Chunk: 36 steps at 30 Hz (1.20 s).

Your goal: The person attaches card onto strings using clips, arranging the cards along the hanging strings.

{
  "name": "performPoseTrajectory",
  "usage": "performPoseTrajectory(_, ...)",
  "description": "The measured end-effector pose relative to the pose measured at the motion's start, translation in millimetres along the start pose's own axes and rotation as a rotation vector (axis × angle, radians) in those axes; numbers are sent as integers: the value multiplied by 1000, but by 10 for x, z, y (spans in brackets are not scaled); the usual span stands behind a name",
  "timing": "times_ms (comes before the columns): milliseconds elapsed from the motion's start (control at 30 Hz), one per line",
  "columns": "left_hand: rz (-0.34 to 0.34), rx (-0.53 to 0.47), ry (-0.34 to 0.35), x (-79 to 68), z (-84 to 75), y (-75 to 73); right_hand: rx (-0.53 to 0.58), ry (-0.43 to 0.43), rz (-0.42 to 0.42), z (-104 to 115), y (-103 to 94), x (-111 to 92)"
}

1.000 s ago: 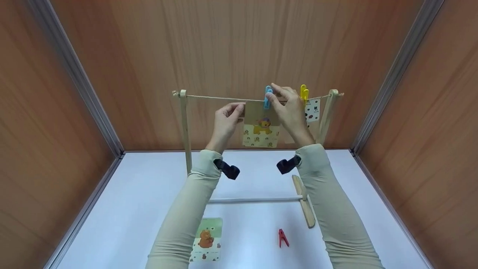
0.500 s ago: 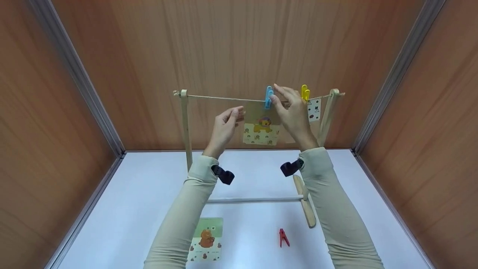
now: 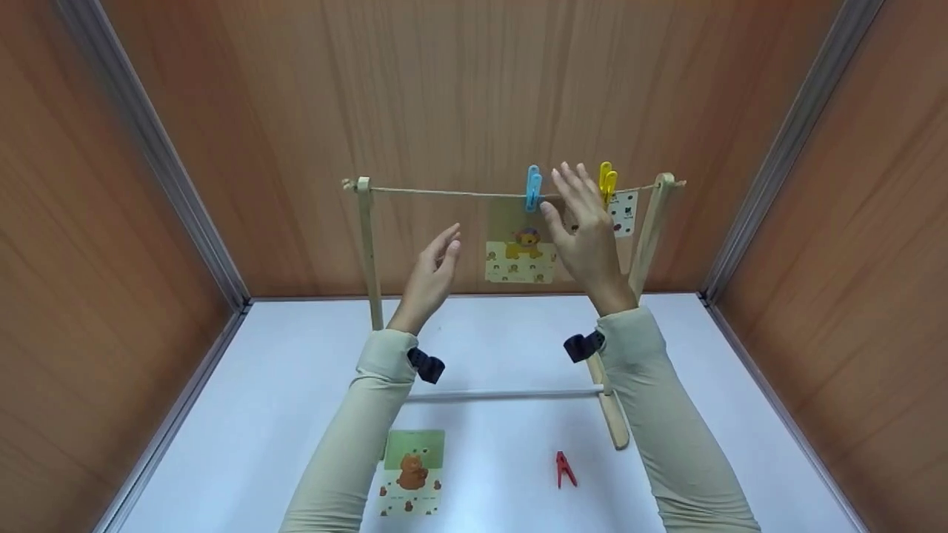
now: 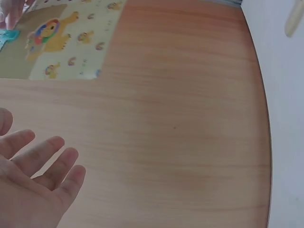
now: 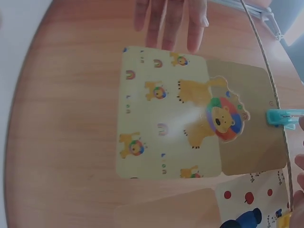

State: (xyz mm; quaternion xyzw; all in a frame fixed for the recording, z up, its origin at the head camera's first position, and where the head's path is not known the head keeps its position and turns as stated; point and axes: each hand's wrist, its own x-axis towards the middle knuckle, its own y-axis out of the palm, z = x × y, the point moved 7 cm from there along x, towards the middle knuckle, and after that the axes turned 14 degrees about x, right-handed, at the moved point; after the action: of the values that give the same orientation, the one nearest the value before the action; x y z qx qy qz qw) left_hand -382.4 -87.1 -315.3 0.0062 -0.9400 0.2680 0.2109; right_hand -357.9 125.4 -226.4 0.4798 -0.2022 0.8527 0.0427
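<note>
A lion card (image 3: 520,255) hangs from the string (image 3: 444,193), held at its top by a blue clothespin (image 3: 533,189). Just right of that clothespin is my right hand (image 3: 589,237), its fingers straight and spread, holding nothing. Lower and to the left of the card, my left hand (image 3: 429,277) is in the air with loose fingers; the left wrist view shows its fingers (image 4: 38,161) apart from the card. Beyond the right hand, a yellow clothespin (image 3: 607,181) holds a second, dotted card (image 3: 623,215), partly hidden by that hand.
Two wooden posts (image 3: 648,229) carry the string, joined low down by a white rod (image 3: 511,394). On the white table lie a bear card (image 3: 412,474), near the left sleeve, and a red clothespin (image 3: 565,470). Wood-grain panels (image 3: 459,89) enclose the back and sides.
My left hand has let go of the lion card's left edge and moved down and left. My right hand has released the blue clothespin, straightened its fingers and shifted slightly right.
</note>
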Motion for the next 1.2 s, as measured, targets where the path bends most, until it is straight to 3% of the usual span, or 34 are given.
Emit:
performPoseTrajectory(267, -2, 258, -46, -137, 326, -9, -96, -65, -3, -26, 8, -207)
performPoseTrajectory(567, 8, 391, -45, -353, 633, 40, -93, -66, 8, -133, 24, -584)
performPoseTrajectory(800, 12, 393, -50, -568, 807, 102, -59, -36, 8, -336, 16, -944)
performPoseTrajectory(1200, 17, 405, -53, -895, 1020, 227, 9, 116, 10, -604, 0, -1516)
